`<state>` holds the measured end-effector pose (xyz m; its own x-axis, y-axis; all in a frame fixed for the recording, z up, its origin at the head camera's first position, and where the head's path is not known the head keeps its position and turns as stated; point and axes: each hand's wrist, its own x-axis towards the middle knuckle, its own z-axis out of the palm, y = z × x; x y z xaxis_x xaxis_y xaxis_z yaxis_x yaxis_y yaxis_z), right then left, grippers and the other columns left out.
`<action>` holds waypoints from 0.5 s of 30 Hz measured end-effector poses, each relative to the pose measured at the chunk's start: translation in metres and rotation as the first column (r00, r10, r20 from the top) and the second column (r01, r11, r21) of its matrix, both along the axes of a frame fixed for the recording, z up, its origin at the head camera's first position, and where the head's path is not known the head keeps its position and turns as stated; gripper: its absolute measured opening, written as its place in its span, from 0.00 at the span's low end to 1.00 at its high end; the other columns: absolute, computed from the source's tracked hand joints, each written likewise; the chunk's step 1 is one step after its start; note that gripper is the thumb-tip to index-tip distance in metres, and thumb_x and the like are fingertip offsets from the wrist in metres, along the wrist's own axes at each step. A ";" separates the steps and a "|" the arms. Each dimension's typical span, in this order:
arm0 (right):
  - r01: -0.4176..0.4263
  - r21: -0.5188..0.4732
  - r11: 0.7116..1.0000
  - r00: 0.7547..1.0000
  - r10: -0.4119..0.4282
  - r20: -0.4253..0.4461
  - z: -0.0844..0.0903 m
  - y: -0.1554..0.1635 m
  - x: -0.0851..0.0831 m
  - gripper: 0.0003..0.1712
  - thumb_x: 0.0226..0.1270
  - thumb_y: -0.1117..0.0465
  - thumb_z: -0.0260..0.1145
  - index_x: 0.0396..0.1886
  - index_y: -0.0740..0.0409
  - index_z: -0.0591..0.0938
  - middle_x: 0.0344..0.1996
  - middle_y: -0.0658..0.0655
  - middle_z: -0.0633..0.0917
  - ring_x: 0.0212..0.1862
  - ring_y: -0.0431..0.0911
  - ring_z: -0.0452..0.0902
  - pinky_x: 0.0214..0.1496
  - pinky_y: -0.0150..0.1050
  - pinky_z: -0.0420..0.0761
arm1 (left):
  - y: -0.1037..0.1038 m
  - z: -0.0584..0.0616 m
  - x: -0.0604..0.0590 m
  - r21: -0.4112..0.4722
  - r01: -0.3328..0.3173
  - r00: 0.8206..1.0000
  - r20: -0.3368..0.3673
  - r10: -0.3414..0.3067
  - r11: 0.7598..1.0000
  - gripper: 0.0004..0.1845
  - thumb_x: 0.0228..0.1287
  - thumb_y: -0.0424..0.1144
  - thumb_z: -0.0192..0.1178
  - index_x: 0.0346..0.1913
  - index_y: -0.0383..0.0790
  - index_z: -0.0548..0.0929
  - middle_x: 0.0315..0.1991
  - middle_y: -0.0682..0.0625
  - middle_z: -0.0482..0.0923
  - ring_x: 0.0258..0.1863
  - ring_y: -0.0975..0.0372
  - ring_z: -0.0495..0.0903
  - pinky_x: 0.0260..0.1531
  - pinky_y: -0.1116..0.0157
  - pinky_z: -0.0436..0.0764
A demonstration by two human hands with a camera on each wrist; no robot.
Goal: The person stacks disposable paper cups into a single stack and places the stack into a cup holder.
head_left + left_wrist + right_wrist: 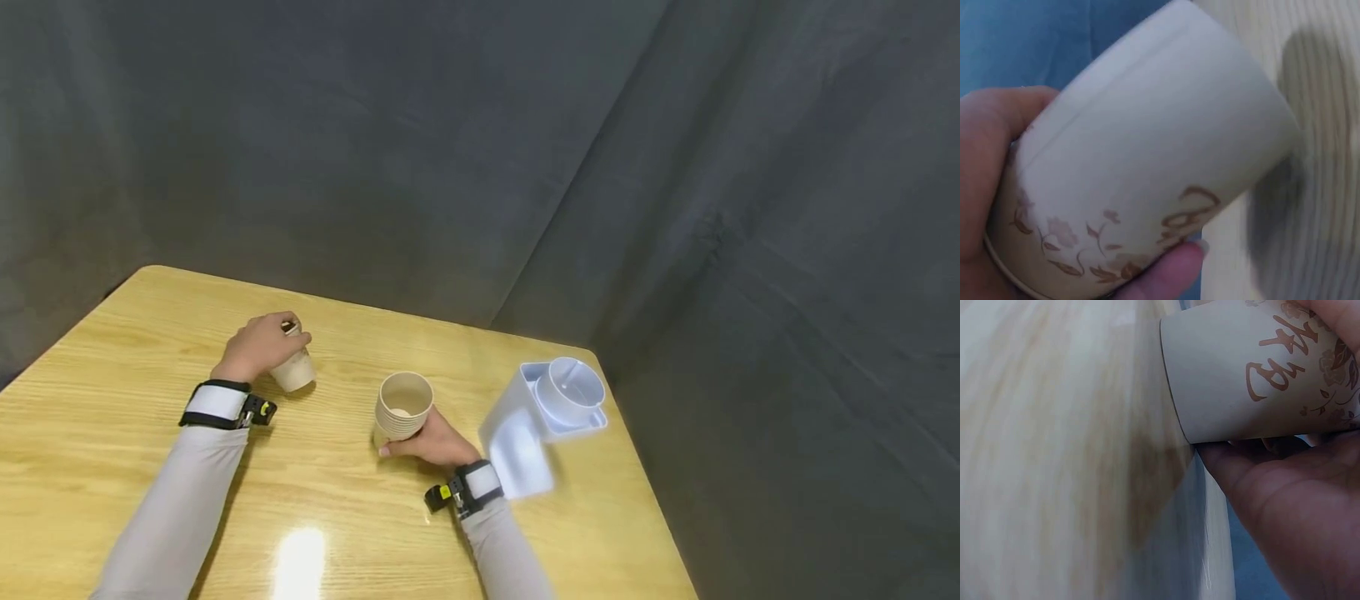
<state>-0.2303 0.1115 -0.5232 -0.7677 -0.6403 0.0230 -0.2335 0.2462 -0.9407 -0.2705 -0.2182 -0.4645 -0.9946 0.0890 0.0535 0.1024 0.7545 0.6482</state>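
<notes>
Right hand (438,442) grip around stacked cups (403,407); left hand (258,343) clasping single cup (294,371).

Matt paper cups (403,407) on a glossy wood-grain table (120,350), beside a smooth plastic holder (542,412)

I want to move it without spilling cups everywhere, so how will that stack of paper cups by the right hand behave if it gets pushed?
The stack of paper cups is probably light, being thin printed paper, so a nudge could slide it on the glossy table. It stands taller than its narrow base, so a high push may tip it. The right hand holds it low, which likely steadies it; a hard squeeze might dent the walls.
</notes>
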 end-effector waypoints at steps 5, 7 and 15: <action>0.002 -0.003 1.000 1.000 -0.002 -0.015 0.002 0.002 0.000 0.49 0.53 0.69 0.79 0.71 0.48 0.65 0.61 0.53 0.78 0.63 0.43 0.75 0.70 0.42 0.69 | 0.014 0.005 0.002 0.012 -0.006 0.995 -0.098 0.007 1.000 0.22 0.74 0.56 0.51 0.49 0.39 0.80 0.52 0.32 0.80 0.43 0.43 0.83 0.26 0.55 0.79; 0.004 0.004 1.000 1.000 -0.004 -0.009 0.002 0.003 0.001 0.49 0.52 0.70 0.80 0.71 0.47 0.65 0.61 0.52 0.78 0.63 0.43 0.75 0.70 0.41 0.69 | 0.018 0.006 0.005 0.023 -0.032 0.987 -0.157 0.035 0.999 0.22 0.74 0.56 0.50 0.50 0.39 0.81 0.51 0.33 0.81 0.44 0.42 0.82 0.28 0.51 0.79; -0.009 0.009 1.000 1.000 0.009 0.000 0.006 0.005 0.000 0.50 0.51 0.70 0.80 0.71 0.46 0.66 0.61 0.51 0.78 0.63 0.41 0.75 0.71 0.41 0.68 | 0.034 0.022 0.012 0.089 -0.065 0.939 -0.333 0.091 0.994 0.17 0.74 0.48 0.47 0.43 0.41 0.83 0.44 0.39 0.81 0.41 0.46 0.80 0.33 0.45 0.77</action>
<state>-0.2303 0.1166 -0.5176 -0.7618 -0.6476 0.0174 -0.2360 0.2524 -0.9384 -0.2584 -0.1838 -0.4427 -0.9212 -0.0058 0.3889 0.2664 0.7192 0.6417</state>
